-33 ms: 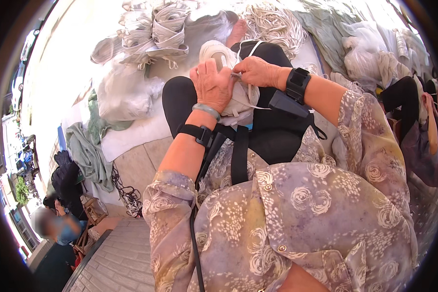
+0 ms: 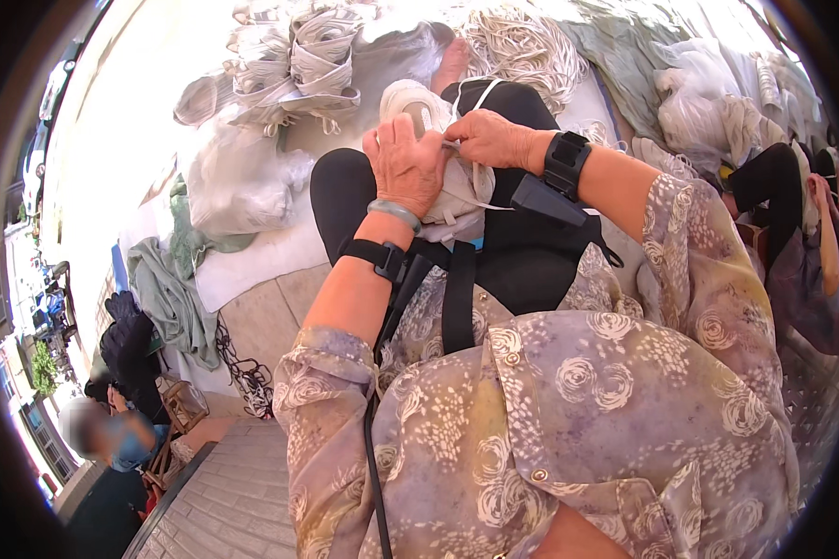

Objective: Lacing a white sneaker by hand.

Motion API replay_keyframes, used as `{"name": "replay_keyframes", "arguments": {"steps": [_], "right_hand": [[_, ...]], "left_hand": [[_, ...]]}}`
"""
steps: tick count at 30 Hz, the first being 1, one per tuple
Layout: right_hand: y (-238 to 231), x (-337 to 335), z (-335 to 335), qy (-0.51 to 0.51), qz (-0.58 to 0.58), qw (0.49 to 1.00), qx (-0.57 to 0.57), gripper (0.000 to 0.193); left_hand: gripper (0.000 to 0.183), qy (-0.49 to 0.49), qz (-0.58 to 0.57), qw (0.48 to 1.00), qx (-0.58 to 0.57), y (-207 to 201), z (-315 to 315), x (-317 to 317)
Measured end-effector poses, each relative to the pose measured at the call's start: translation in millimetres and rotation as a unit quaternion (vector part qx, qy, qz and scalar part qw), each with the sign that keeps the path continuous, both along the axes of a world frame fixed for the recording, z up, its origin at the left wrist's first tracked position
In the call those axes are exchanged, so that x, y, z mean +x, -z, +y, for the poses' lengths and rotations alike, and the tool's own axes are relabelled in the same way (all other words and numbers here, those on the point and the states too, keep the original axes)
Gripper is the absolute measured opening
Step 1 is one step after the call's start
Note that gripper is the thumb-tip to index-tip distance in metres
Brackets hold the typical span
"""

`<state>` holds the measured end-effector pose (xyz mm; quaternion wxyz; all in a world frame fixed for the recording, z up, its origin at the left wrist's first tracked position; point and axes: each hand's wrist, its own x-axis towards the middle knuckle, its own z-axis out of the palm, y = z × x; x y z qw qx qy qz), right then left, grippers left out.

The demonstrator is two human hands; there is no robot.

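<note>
"Where's the shoe (image 2: 457,203)?"
"On the lap, beneath the left hand (image 2: 407,166). The right hand's (image 2: 492,138) fingers pinch a thin strip at its top."
"Left fingers?"
"Bent over the shoe; can't tell their grip."
"Room?"
"Knees (image 2: 337,191) flank it; leftward, bare paving (image 2: 284,303) borders the white sheet's edge (image 2: 242,272)."

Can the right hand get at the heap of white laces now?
Probably, once free: the right hand seems to pinch a lace at the shoe, and the right knee stands between, but the heap of white laces lies uncovered.
</note>
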<state>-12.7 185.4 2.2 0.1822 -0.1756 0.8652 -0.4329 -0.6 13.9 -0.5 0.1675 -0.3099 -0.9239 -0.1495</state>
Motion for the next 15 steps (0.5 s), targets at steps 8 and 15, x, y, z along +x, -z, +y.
{"name": "replay_keyframes", "arguments": {"steps": [8, 15], "right_hand": [[8, -19, 13, -0.018, 0.029, 0.999, 0.031, 0.024], [16, -10, 13, 0.022, 0.044, 0.999, 0.013, 0.025]], "left_hand": [[0.014, 0.047, 0.078, 0.988, -0.123, -5, 19, -9], [0.019, 0.079, 0.09, 0.983, -0.14, -4, 28, -12]]}}
